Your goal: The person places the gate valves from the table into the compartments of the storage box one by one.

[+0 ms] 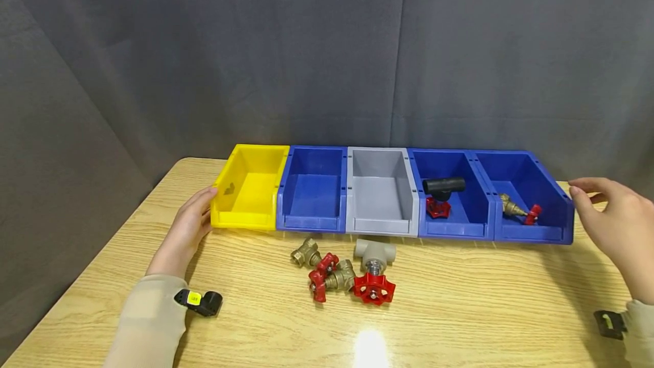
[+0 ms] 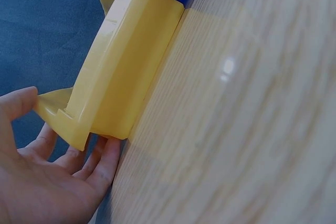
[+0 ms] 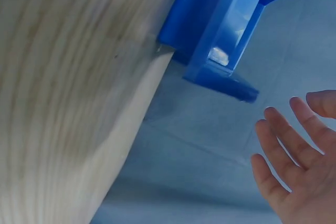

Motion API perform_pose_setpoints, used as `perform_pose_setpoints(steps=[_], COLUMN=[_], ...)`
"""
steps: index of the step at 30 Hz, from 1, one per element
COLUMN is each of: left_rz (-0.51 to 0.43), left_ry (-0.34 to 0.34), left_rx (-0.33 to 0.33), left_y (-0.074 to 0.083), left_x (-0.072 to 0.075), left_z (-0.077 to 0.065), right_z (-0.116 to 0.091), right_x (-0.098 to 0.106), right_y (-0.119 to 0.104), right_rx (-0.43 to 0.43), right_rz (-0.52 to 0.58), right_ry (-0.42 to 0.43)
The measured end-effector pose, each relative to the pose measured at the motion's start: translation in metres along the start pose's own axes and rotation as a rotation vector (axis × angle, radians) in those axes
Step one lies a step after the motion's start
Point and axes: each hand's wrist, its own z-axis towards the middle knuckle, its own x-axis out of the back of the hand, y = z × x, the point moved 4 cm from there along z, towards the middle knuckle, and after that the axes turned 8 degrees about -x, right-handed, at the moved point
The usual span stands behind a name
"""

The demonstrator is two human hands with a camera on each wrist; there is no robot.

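My left hand (image 1: 188, 229) touches the outer left side of the yellow bin (image 1: 218, 220), its fingers lightly bent. In the left wrist view, the thumb is at a corner of the yellow bin (image 2: 113, 87) and the other fingers lie against its side. My right hand (image 1: 615, 214) is beside the rightmost blue bin (image 1: 533, 234). The right wrist view shows a gap between the spread fingers (image 3: 283, 137) and the blue bin (image 3: 215, 30); nothing is held there.
Between the end bins stand a blue bin (image 1: 311, 224), a grey bin (image 1: 383, 226) and another blue bin (image 1: 455, 230). A black valve (image 1: 443, 186) and a brass valve (image 1: 511, 207) lie inside bins. Brass valves (image 1: 341, 277) and a grey red-handled valve (image 1: 375, 251) lie in front.
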Motion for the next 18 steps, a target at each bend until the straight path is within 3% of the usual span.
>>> perform_pose_setpoints(steps=[7,18], left_rz=[0.0,0.0], left_ry=[0.005,0.001], left_rx=[0.004,0.003], left_y=[0.0,0.0], left_x=[0.0,-0.001], left_z=[0.0,0.001], right_z=[0.001,0.002], right_x=[-0.007,-0.023], right_y=[0.017,0.042], right_rx=[-0.052,-0.199], right_rz=[0.022,0.157], right_ry=[-0.06,-0.272])
